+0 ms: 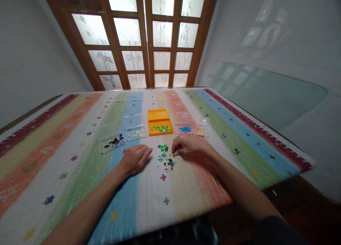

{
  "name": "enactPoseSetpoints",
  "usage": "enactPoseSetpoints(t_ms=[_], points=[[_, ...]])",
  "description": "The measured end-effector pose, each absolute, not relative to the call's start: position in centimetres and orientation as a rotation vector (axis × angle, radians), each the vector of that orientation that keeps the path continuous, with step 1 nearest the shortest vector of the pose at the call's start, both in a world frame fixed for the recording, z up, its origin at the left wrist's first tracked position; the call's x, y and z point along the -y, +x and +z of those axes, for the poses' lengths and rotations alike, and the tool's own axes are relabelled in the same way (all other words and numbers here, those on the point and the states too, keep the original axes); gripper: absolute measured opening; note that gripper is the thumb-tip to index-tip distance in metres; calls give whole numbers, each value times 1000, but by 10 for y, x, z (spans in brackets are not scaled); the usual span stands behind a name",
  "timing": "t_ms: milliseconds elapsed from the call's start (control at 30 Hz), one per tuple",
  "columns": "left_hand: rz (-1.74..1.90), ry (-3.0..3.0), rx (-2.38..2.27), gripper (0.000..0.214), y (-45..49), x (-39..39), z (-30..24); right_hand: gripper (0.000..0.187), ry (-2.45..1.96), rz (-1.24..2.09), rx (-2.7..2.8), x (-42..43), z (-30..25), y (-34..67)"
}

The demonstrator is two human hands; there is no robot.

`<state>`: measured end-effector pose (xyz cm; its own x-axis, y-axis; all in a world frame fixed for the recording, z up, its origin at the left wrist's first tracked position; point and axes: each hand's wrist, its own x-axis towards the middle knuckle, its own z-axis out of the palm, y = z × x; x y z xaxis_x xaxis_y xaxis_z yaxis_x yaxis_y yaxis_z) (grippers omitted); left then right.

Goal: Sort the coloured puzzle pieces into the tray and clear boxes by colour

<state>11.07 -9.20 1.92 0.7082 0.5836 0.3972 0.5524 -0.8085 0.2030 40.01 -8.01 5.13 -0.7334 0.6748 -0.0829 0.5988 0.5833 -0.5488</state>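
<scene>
Small mixed plastic bricks lie in a loose pile on the striped tablecloth, green, blue, brown and a few pale ones. To the left of the pile my left hand rests on the cloth, its fingers curled in and the thumb against them; anything inside is hidden. On the pile's right edge my right hand is closed, thumb and finger pinched low over the cloth. A tiny brown piece shows right at those fingertips, but whether it is gripped or just touched is unclear.
Beyond the hands stands an open orange box with green bricks. Clear boxes flank it: one with dark brown pieces, one with pale yellow pieces, one with blue pieces, and a small one with yellow pieces.
</scene>
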Motion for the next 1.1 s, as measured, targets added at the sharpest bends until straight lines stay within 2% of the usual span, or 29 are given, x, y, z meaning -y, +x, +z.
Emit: enactPoseSetpoints(t_ms=[300, 600, 800, 1100], points=[[910, 2876, -866, 41, 119, 98, 25, 17, -1288, 820, 2636, 85, 61, 395], [1091, 2676, -807, 19, 132, 110, 21, 9, -1037, 1092, 2176, 89, 51, 380], [1274, 2244, -902, 26, 144, 121, 23, 14, -866, 1265, 1907, 95, 47, 360], [1339, 2038, -939, 13, 143, 120, 25, 20, -872, 1258, 1802, 96, 37, 347]])
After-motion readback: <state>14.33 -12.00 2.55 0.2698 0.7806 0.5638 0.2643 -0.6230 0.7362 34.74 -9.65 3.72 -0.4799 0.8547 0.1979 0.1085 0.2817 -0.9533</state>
